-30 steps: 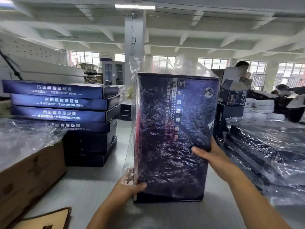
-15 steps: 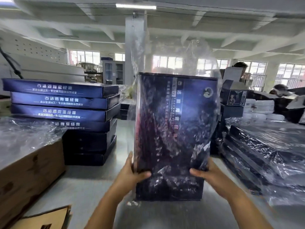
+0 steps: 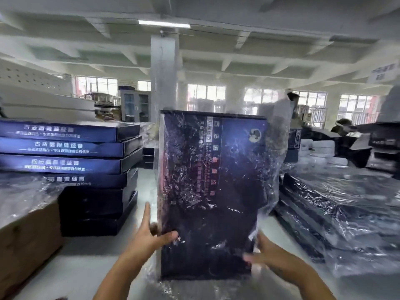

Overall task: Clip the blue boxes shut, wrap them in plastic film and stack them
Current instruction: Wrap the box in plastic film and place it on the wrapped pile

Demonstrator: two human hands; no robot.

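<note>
Now the left hand [image 3: 149, 237] pinches the tall dark blue cardboard box [image 3: 212, 191] standing right of the flat blue box stack [image 3: 65, 148], the right hand [image 3: 266, 254] is too blurry to tell its grip, so tug the clear plastic film [image 3: 278, 148] down evenly.

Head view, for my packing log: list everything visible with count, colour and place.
upright blue cardboard box: one, dark blue, standing on end mid-table
clear plastic film: one, transparent, around that box, rising above it
flat blue boxes: one stack, blue, left
brown cardboard carton: one, brown, near left, film on top
film-wrapped dark boxes: one pile, dark, right
grey table: one, grey, beneath the upright box
left hand: one, grips box's lower left edge
right hand: one, blurred, holds lower right edge
</note>
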